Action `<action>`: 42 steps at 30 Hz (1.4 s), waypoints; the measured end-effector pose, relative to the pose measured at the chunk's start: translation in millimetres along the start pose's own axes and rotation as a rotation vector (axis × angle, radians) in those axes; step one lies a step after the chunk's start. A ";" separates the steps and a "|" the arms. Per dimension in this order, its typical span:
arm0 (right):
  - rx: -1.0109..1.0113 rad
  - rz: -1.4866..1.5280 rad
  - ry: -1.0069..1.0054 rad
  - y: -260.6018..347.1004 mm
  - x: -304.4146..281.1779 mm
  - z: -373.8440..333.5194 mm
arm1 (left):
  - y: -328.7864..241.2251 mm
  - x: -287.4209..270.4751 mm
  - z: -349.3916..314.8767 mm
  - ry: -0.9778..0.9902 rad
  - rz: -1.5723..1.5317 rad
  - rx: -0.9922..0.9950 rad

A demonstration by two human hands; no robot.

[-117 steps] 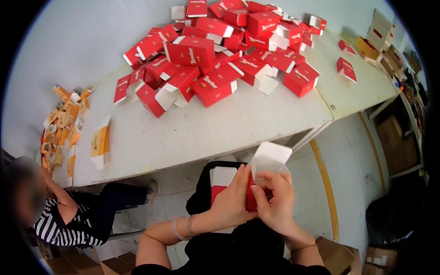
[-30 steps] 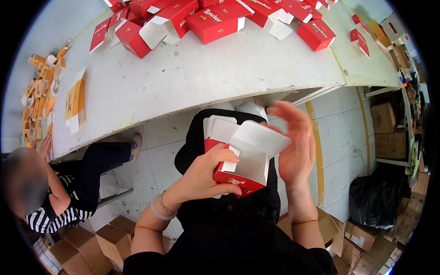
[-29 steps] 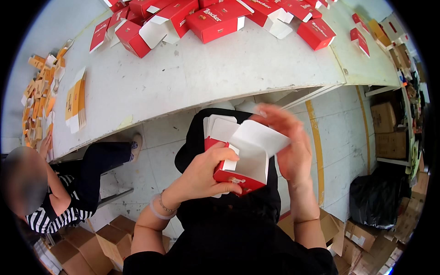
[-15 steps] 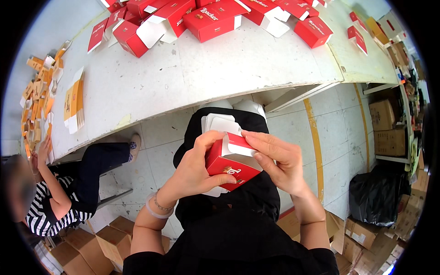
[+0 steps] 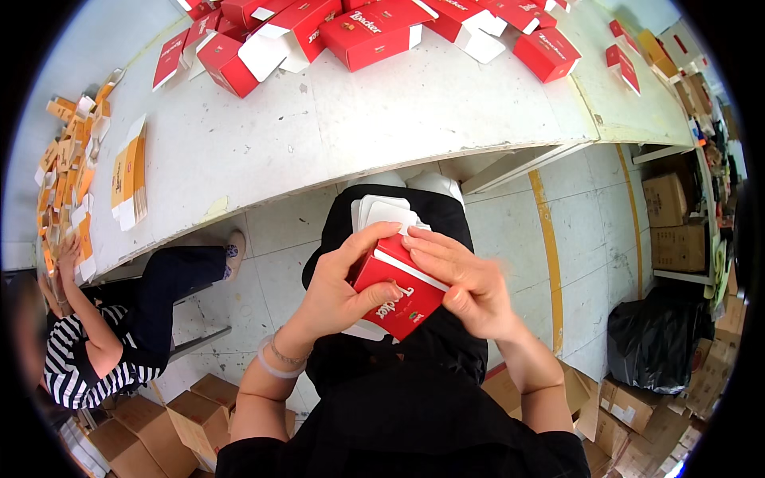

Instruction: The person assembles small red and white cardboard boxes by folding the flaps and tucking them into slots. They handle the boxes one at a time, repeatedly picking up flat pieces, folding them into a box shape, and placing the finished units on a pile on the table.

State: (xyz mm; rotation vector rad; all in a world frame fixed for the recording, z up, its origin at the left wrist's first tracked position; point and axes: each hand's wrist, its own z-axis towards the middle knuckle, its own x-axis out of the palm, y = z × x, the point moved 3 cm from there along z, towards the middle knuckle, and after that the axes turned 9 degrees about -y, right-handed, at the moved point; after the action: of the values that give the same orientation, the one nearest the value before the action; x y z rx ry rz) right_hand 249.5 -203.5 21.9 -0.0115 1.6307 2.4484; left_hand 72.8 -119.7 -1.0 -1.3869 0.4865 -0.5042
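Note:
Above my lap I hold a small red carton (image 5: 405,307) with white lettering on its front, tilted toward me. My left hand (image 5: 351,275) grips its left side, thumb on the front panel and fingers behind. Against the top and right edge presses my right hand (image 5: 462,280), its fingers lying over the red end flap and its thumb at the side. A thin white edge shows between the flap and the front panel. White flaps of a stack of flattened cartons (image 5: 386,212) stick up behind it from my lap, the rest hidden.
Red cartons (image 5: 374,32), several with open white flaps, are heaped along the white table (image 5: 263,131). Flat orange cartons (image 5: 129,177) lie at its left. A co-worker in a striped top (image 5: 100,342) sits there. Cardboard boxes (image 5: 199,422) and a black bag (image 5: 660,338) stand on the floor.
The carton's open end has been folded down, and its front now tilts more toward me. My right hand has moved left over the flap. The co-worker's hands have shifted slightly.

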 end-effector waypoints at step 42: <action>0.352 -0.034 -0.407 -11.7 1.1 -2.8 | 21.4 31.9 -27.8 -0.076 0.017 -0.307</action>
State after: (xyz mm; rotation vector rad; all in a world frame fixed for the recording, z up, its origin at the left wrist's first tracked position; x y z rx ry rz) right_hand 250.1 -201.5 9.9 0.4722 1.8120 1.9380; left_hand 82.8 -158.4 -26.5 -1.6877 0.5290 -0.3714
